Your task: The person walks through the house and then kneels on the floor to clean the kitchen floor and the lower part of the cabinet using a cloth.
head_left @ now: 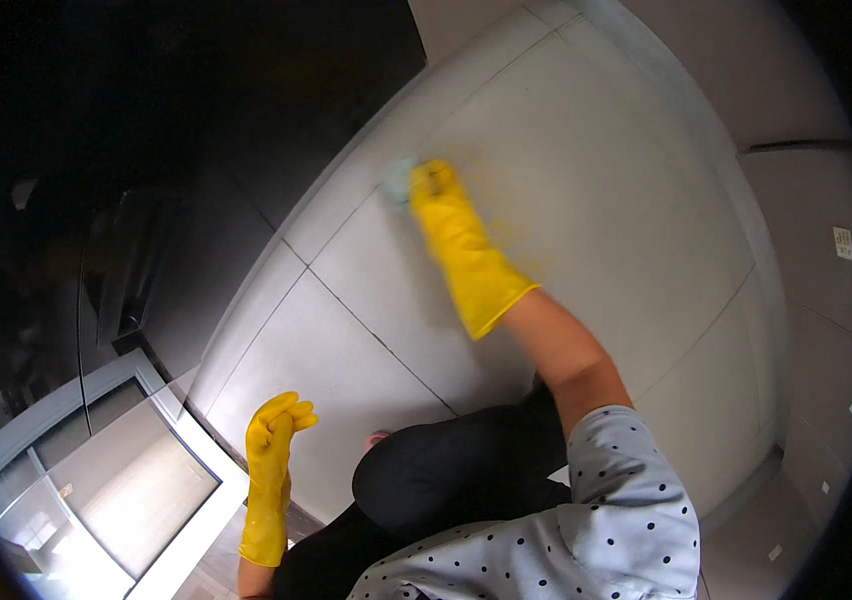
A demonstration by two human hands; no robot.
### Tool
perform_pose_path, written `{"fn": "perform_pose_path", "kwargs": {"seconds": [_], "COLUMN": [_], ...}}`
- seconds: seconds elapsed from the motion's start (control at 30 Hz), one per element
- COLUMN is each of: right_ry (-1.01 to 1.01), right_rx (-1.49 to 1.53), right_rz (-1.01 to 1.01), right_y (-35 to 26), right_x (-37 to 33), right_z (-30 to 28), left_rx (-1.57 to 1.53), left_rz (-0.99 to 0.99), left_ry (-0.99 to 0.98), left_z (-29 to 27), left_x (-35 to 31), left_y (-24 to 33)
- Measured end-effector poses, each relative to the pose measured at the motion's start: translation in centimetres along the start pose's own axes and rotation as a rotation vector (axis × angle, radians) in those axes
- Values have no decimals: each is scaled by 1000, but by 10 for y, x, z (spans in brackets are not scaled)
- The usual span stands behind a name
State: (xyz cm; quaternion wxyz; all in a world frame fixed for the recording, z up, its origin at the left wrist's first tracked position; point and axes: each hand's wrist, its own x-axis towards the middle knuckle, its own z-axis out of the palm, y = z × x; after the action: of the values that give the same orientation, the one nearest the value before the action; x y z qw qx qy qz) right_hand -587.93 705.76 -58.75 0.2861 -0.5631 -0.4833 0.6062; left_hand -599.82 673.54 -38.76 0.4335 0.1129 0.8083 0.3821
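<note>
Right hand [438, 192] on blurred cloth [398, 178], tiles [586, 170]

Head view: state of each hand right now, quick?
Left hand in yellow rubber glove: loosely curled, holding nothing, off the wall.
Right hand in yellow rubber glove: pressing a pale blue-green cloth against the grey tiled wall; grip blurred.

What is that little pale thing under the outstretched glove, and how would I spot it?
Start at the big pale grey tiled surface filling the upper right. Follow the right hand in its yellow glove to its fingertips. There, pressed against the tile, sits a small pale blue-green cloth or sponge, blurred, the only soft, tinted thing on that grey expanse.
</note>
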Motion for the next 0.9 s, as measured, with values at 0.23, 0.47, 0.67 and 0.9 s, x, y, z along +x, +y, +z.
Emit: {"fn": "perform_pose_path", "kwargs": {"seconds": [0.23,0.47,0.67,0.9], "right_ry": [-735,-684,-213,-657], "right_rx": [-1082,-1129,-669,-860], "right_rz": [-1495,-701,-334,-500], "right_y": [13,-1,-4,28], "right_x": [-75,1,36,-45], "right_z": [136,183,112,231], "left_rx": [-67,-62,-86,271], "left_rz": [5,-37,-127,58], "left_ry": [-19,32,136,-303], "left_z": [10,-4,-21,10], "left_x": [-11,-24,-21,25], "left_y": [14,-2,-23,-2]}}
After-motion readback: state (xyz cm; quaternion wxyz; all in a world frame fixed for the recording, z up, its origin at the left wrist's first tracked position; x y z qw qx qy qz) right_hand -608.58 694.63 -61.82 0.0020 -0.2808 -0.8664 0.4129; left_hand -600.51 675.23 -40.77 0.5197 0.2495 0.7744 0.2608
